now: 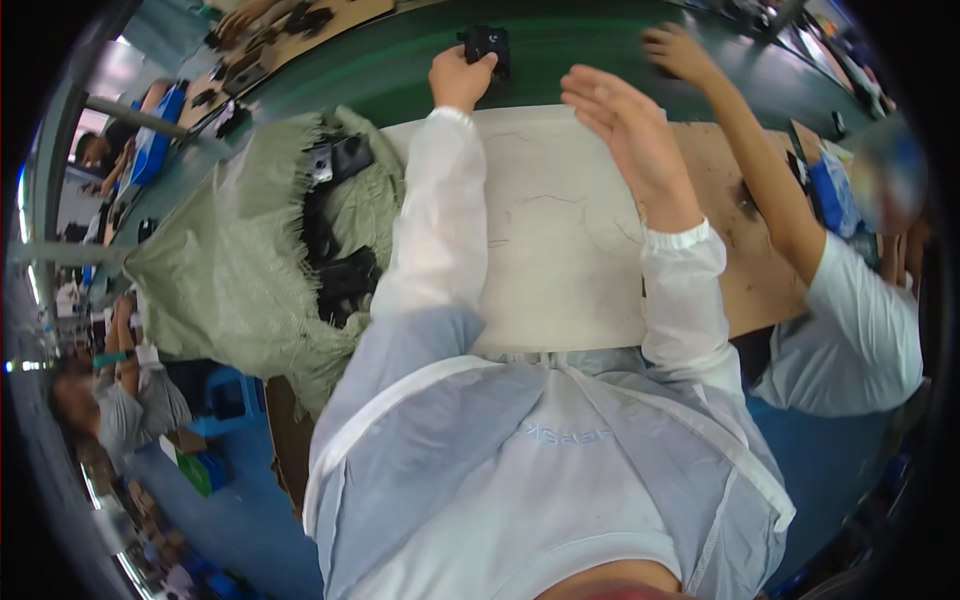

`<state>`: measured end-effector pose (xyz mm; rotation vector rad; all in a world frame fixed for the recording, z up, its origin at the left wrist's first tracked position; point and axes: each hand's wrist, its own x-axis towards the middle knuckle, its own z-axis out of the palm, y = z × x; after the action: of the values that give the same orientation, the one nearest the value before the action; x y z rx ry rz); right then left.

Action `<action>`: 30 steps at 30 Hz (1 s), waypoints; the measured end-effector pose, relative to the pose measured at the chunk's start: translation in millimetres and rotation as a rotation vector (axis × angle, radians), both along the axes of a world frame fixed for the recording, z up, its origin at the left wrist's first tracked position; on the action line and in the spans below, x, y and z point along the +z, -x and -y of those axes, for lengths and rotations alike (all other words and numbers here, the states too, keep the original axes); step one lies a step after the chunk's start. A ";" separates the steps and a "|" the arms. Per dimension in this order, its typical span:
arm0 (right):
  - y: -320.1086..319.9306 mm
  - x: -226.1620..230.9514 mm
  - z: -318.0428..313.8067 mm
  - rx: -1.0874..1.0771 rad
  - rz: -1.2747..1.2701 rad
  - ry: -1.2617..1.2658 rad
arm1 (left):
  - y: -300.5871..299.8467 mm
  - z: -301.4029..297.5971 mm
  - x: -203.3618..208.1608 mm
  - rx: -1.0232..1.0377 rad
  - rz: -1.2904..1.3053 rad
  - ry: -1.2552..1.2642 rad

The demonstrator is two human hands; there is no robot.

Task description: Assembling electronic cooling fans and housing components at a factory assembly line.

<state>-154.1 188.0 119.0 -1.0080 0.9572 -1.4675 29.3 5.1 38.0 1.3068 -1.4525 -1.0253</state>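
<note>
My left hand [460, 80] reaches over the green conveyor belt, its fingers closed on a small black boxy part [487, 48] whose exact kind I cannot make out. Raised above the far right of the pale work board [560, 230], my right hand [632, 130] is open, fingers stretched out, holding nothing. To the left of my left arm lies a green woven sack [230, 240] with a frayed mouth. Several black parts [345, 280] show inside that opening, one with a silvery piece.
A green conveyor belt [590, 50] crosses the far side. At right, a co-worker's hand [680, 55] reaches over it, beside a brown board [720, 190]. More people sit at the left. A blue stool [228, 400] stands on the floor.
</note>
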 end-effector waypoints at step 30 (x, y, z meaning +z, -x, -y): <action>-2.9 -21.2 -77.5 -0.044 -0.505 0.263 | -49.7 -167.8 118.9 -0.057 0.480 0.352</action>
<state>-151.2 265.5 97.8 -1.6089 1.1618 -1.4263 79.0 172.9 156.8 1.3037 -1.9346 -0.4669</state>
